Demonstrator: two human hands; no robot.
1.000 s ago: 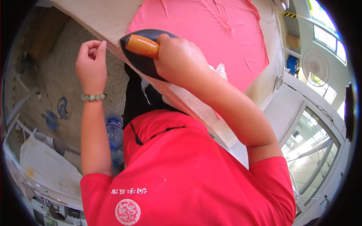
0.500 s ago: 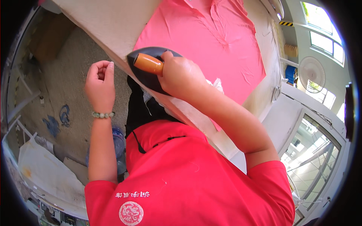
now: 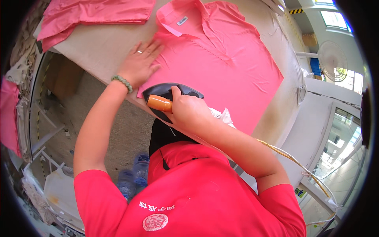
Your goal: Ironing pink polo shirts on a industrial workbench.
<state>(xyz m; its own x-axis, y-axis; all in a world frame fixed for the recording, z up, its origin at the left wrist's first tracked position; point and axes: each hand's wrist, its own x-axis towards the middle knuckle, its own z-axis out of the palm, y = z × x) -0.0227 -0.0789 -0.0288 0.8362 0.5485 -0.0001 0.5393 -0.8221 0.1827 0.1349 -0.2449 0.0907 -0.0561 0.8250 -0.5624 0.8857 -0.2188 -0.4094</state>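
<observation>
A pink collared shirt [image 3: 237,79] lies spread on the padded, cream-covered table [image 3: 98,47], its collar at the far side and some creases toward the right. My right hand [image 3: 191,112] grips the wooden handle of a dark iron [image 3: 173,87], which rests at the shirt's near left edge. The iron's underside is hidden. Fingers spread, my left hand [image 3: 142,63] lies flat across the shirt's left edge and the table cover, farther away than the iron. White cloth [image 3: 223,116] bunches beside my right wrist.
Another pink garment [image 3: 94,14] lies folded at the table's far left. Clear blue-tinted bottles [image 3: 134,175] stand on the floor beside me. A yellowish cord and hose [image 3: 292,158] run past my right elbow. A round fan [image 3: 331,61] stands at the right.
My left hand has come up from beside the table and opened onto the shirt's edge. The view has shifted, bringing the collar and the other pink garment into sight. My right hand still holds the iron.
</observation>
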